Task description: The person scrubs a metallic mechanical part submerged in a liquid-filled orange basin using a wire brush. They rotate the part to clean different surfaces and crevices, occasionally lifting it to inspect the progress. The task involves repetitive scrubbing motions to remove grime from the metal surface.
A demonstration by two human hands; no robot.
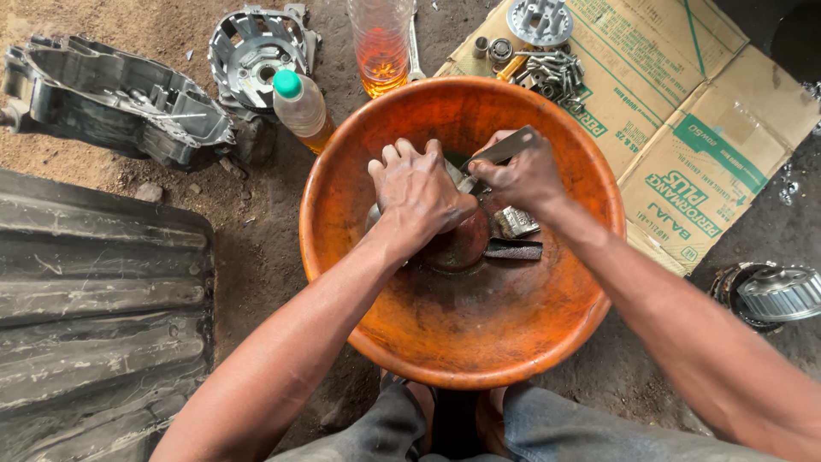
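Observation:
A large orange plastic basin sits on the dirt in front of me. Inside it my left hand closes over a round metal engine part, pressing it against the basin's bottom. My right hand grips a flat grey blade-like tool, its tip down against the same part beside my left fingers. A small ribbed metal piece and a dark flat strip lie in the basin just under my right wrist.
A green-capped bottle and a taller bottle of amber liquid stand behind the basin. Engine casings lie far left. Flattened cardboard holds bolts and a metal part. A toothed wheel lies right, a black rubber mat left.

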